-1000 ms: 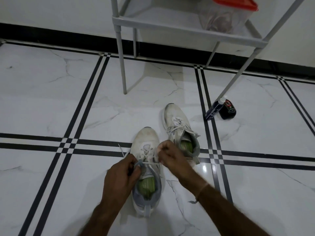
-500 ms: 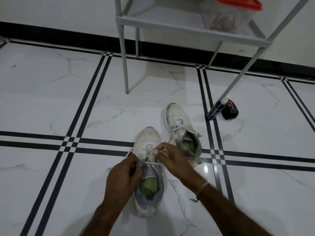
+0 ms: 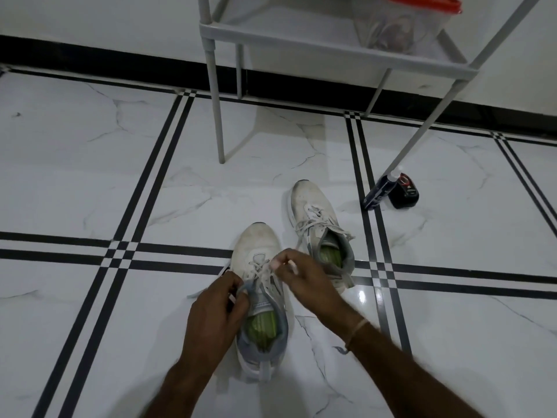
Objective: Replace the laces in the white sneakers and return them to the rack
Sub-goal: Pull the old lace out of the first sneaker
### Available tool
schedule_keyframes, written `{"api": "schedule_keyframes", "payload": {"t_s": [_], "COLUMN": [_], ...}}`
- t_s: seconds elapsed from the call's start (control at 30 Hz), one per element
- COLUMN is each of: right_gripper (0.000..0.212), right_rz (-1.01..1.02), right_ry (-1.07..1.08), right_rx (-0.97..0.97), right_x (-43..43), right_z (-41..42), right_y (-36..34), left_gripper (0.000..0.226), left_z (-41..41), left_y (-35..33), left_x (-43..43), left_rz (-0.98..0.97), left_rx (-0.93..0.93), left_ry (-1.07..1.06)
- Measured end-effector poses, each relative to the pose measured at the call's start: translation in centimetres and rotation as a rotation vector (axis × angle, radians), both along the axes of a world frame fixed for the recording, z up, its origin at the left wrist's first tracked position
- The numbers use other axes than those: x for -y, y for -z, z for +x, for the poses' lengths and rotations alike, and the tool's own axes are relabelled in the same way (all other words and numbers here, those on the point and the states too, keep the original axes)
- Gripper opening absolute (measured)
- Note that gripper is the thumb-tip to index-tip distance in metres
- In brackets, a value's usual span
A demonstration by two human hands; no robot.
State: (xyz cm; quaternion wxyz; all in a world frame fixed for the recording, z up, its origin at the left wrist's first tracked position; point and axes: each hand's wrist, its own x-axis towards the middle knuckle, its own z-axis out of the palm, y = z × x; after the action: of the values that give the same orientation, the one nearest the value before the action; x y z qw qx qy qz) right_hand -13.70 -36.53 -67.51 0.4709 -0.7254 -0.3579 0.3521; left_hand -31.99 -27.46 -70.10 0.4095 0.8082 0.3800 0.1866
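While both hands work at it, the near sneaker sits flat on the marble floor, toe pointing away from the person and green insole showing inside its grey-lined opening. The left hand is at this sneaker's left side, fingers curled and gripping the top edge of the grey tongue. The right hand hovers just over the sneaker's right side and pinches the lace between its fingertips, so that the lace runs taut from the eyelets up to them. A loose lace end trails on the floor just left of the sneaker. The far sneaker lies a little beyond and to the right of the near sneaker, not touching it, still laced, with slack loops draped over its sides. Farther beyond the near sneaker stands the grey rack, holding a clear container with a red lid on its shelf. Well beyond and to the right of the near sneaker stand a dark bottle and a small black pot, side by side.
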Motion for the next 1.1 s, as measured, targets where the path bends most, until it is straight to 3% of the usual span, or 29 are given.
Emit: {"api": "schedule_keyframes", "payload": {"t_s": [0.07,0.1,0.2,0.23,0.33,0.4,0.5,0.57,0.73,0.83,0.9,0.97,1.0,1.03,1.1], "right_gripper": [0.016,0.02,0.019,0.013,0.046,0.06,0.058,0.045,0.018,0.024,0.032,0.04,0.038,0.034,0.03], "right_rz": [-0.089,-0.087,-0.014,-0.019,-0.232,-0.234,-0.205,-0.28,-0.232,-0.214,-0.223,-0.24,-0.235,-0.226,-0.209], "right_ry": [-0.152,-0.131,0.157,0.179,-0.058,-0.078,-0.123,-0.18,-0.089,0.013,0.081,0.092,0.076,0.054,0.03], "right_rx": [0.23,0.246,-0.048,-0.038,0.521,0.656,0.663,0.594,0.572,0.389,0.208,0.161,0.181,0.238,0.353], "right_x": [0.0,-0.1,-0.6,-0.6,0.1,0.5,1.3,1.5,1.0,1.2,1.5,1.8,1.7,1.7,1.3], "right_z": [-0.8,-1.2,-0.2,0.5,1.3,0.2,-1.2,-1.4,-2.4,-2.4,-1.9,-1.7,-1.9,-1.9,-2.1], "right_y": [0.6,0.6,-0.5,-0.8,-0.2,-0.1,0.3,0.4,0.7,1.8,2.8,3.3,3.2,2.9,2.2], "left_gripper": [0.021,0.017,0.01,0.008,0.008,0.02,0.033,0.039,0.022,0.009,0.01,0.006,0.006,0.008,0.016], "left_z": [0.2,0.3,0.1,0.0,0.1,0.5,1.2,1.7,3.5,3.2,2.4,2.5,2.6,2.8,3.4], "left_y": [-0.1,-0.3,-0.3,-0.4,-0.5,-0.5,-0.4,-0.5,-1.1,-0.9,-0.1,0.0,-0.2,-0.2,-0.4], "left_x": [0.1,0.1,-0.2,-0.3,-0.3,-0.5,-1.3,-1.8,-2.0,-2.5,-2.5,-2.0,-1.6,-1.4,-1.0], "left_rz": [0.014,0.017,0.021,0.025,0.021,-0.005,-0.032,-0.014,0.161,0.165,-0.046,-0.531,-0.64,-0.545,-0.137], "left_rx": [0.011,0.015,0.013,-0.002,-0.02,-0.026,-0.05,-0.076,-0.156,-0.115,-0.014,0.212,0.265,0.247,-0.007], "left_ry": [0.005,0.013,0.041,0.039,0.024,0.038,0.083,0.106,0.127,0.037,-0.118,-0.328,-0.373,-0.365,-0.261]}}
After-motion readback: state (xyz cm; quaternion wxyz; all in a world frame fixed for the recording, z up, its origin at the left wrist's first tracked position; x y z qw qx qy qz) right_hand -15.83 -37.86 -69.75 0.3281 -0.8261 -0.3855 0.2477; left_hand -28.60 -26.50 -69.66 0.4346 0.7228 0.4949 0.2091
